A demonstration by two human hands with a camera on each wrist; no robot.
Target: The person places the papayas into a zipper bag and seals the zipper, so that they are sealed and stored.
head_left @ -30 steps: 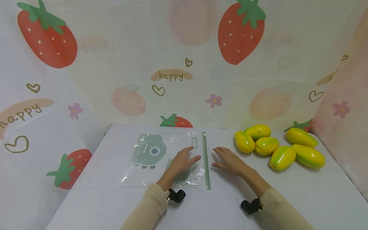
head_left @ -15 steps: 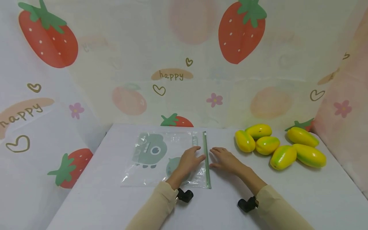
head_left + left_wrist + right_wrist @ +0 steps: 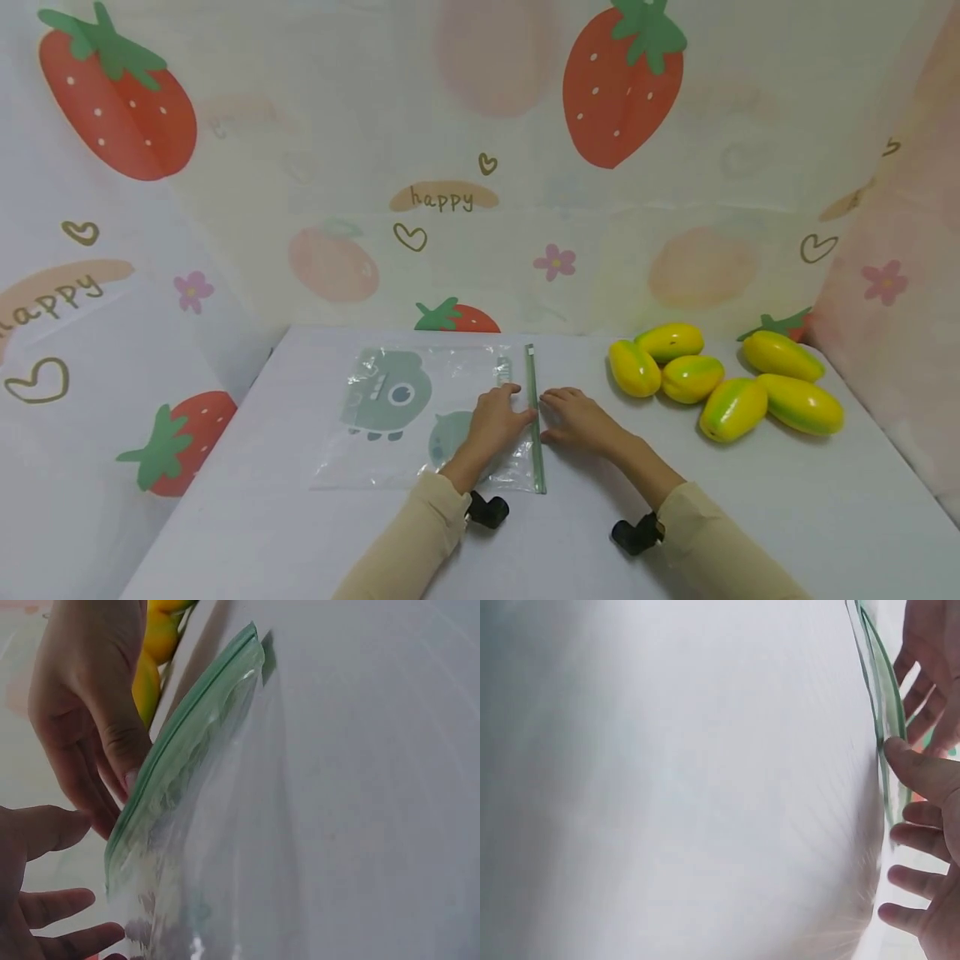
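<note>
A clear zip bag [image 3: 390, 462] with grey-green monster prints lies flat on the table, its green zip strip [image 3: 536, 450] toward the right. My left hand [image 3: 493, 427] is over the bag's right part, thumb reaching the strip; in the left wrist view its fingers [image 3: 60, 907] are spread and loose. Just right of the strip is my right hand [image 3: 581, 423], fingers relaxed. Its thumb and fingertips are at the strip in the left wrist view. From the right wrist, the right thumb [image 3: 919, 769] appears against the green edge, the other fingers apart.
Several yellow-green mangoes [image 3: 692, 380] lie in a group at the back right of the white table [image 3: 570, 542]. A fabric backdrop [image 3: 337, 125] with strawberry prints stands behind and at both sides. Each wrist carries a small black camera [image 3: 637, 533].
My left hand has moved right toward the zip strip. The right hand has come left and lower, up to the strip's right side. The bag and mangoes have stayed put.
</note>
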